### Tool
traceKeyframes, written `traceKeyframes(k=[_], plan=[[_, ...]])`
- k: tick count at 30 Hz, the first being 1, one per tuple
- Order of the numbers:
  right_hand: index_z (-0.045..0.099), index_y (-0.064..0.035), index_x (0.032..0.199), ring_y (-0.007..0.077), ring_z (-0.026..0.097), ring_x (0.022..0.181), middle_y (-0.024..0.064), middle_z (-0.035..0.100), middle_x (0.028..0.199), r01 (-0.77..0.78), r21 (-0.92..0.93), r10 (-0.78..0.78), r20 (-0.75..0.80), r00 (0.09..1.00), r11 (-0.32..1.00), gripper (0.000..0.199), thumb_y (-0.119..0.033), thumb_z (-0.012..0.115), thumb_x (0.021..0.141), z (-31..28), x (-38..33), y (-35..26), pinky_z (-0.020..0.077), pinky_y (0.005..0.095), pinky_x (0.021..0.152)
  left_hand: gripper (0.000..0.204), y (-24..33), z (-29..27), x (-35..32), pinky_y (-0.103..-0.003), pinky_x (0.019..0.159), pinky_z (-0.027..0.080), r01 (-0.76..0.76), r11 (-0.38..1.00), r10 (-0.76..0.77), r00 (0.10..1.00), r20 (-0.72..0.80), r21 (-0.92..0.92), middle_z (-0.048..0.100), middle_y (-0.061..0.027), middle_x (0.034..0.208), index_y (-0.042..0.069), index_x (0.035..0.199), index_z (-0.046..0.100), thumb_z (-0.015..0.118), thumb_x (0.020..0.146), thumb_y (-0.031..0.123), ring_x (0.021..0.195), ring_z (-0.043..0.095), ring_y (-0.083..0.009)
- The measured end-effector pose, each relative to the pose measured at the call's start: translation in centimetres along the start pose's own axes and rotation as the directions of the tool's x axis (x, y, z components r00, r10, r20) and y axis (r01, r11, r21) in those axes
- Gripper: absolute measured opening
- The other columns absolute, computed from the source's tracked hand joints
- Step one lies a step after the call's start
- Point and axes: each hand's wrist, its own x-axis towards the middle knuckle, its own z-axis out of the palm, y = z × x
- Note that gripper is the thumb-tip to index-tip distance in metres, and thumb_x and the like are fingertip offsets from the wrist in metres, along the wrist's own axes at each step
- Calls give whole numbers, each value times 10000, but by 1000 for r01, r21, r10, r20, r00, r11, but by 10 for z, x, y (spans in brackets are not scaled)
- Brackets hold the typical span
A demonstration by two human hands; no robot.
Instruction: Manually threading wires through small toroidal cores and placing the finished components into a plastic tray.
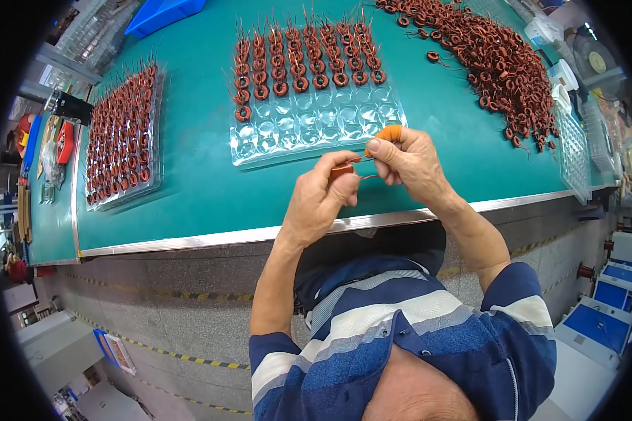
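Observation:
Between the thumb and fingers of my left hand (314,202) is a small copper-wound ring coil (341,170), partly covered by the fingers. My right hand (416,167), with an orange finger cover (389,132) on one finger, pinches the coil's thin wire leads (363,160) just to the right. Both hands are closed and held over the near edge of the table. Beyond them lies a clear plastic tray (288,135) with round pockets. Rows of similar coils (300,84) stand in its far part, leads pointing up; the nearer pockets hold mostly none.
A second stack of trays filled with coils (123,140) sits at the left. A large heap of loose coils (512,77) covers the far right of the green table (196,175). A blue bin (163,15) stands at the back left; a clear tray (576,151) overhangs the right edge.

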Motion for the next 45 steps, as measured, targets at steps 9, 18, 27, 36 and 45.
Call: traceKeyframes(k=[9, 18, 27, 36, 45], plan=[[630, -20, 921, 63, 550, 538, 6, 592, 648, -36, 116, 16, 170, 985, 993, 231, -247, 663, 896, -6, -8, -17, 401, 189, 453, 311, 26, 0, -7, -269, 571, 479, -190, 927, 175, 982, 73, 324, 618, -75, 726, 69, 1193, 571, 639, 901, 152, 607, 613, -131], [619, 38, 995, 129, 633, 614, 69, 642, 724, 203, 69, -210, 112, 971, 977, 191, -89, 684, 868, -3, -20, -14, 470, 219, 481, 236, 10, 4, -6, -241, 551, 474, -141, 990, 141, 990, 6, 21, 613, -48, 720, 5, 1121, 586, 600, 925, 135, 600, 590, -102], [649, 11, 942, 84, 599, 593, 50, 670, 713, 293, 223, -257, -177, 950, 930, 174, -119, 717, 848, 17, -11, -10, 493, 219, 540, 249, -11, 33, -10, -246, 506, 442, -218, 872, 129, 966, -224, -438, 547, -73, 662, -17, 1115, 564, 566, 956, 175, 562, 548, -137], [628, 24, 960, 64, 545, 568, 19, 609, 692, 344, 5, -318, -367, 874, 939, 261, -218, 691, 883, 15, 6, 5, 455, 194, 532, 217, -9, 33, -3, -270, 496, 448, -244, 798, 45, 936, -350, -552, 502, -70, 682, -17, 1104, 556, 535, 970, 152, 562, 537, -170], [654, 0, 992, 56, 524, 537, 6, 601, 679, 316, 64, -302, -168, 938, 946, 257, -246, 645, 921, 21, 0, 3, 417, 193, 485, 238, -6, 32, -2, -267, 512, 455, -238, 872, 99, 941, -322, -428, 515, -72, 674, -24, 1099, 551, 529, 975, 179, 581, 555, -164]])
